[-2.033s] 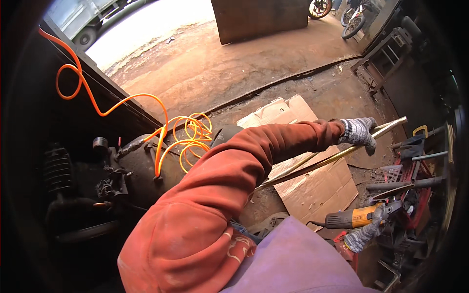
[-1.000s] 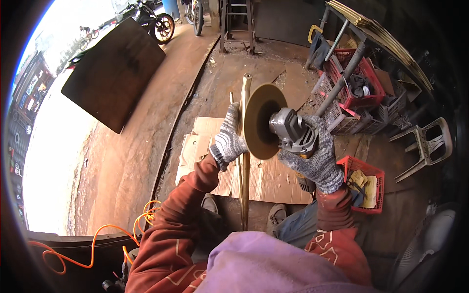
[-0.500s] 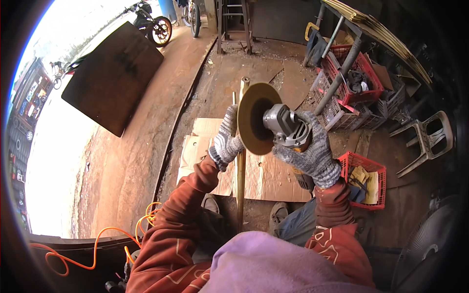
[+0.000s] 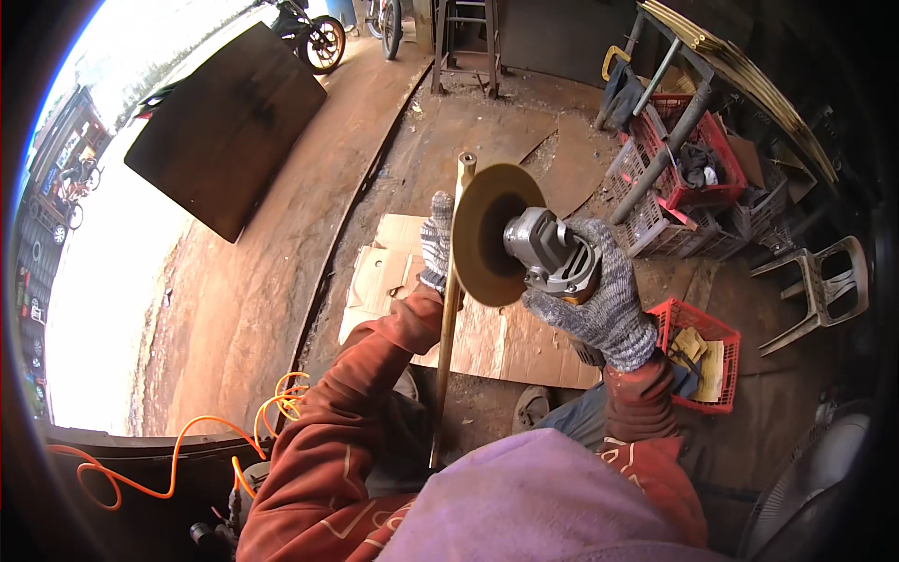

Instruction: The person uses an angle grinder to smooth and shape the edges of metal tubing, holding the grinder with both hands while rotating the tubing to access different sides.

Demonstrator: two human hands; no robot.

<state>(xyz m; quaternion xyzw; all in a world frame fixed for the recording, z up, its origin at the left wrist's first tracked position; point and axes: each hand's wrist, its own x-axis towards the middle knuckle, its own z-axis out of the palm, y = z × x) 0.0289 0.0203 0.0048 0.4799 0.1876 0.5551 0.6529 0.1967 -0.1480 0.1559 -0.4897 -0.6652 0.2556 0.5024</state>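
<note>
My left hand (image 4: 436, 242), in a grey and white knitted glove, is closed at the side of a long brass-coloured tube (image 4: 448, 347); the tube and disc partly hide its fingers. The tube slants upright, its open end at the top and its lower end near my lap. My right hand (image 4: 609, 304), gloved alike, grips an angle grinder (image 4: 548, 245) with a grey metal head. A large brown disc (image 4: 494, 234) on the grinder faces the tube. The disc's left edge overlaps the tube in view; whether they touch I cannot tell.
Flattened cardboard (image 4: 510, 347) lies between my feet. A red crate (image 4: 698, 351) with yellowish pieces stands at right, near a plastic chair (image 4: 824, 281). Stacked crates (image 4: 716, 187) stand under a rack of brass-coloured lengths (image 4: 749, 75). An orange hose (image 4: 178, 464) coils at left; a fan (image 4: 810, 478) stands lower right.
My left hand has moved up and behind the tube's left side. The tube's lower end has swung left. The grinder stays nearly in place, its disc slightly lower in view.
</note>
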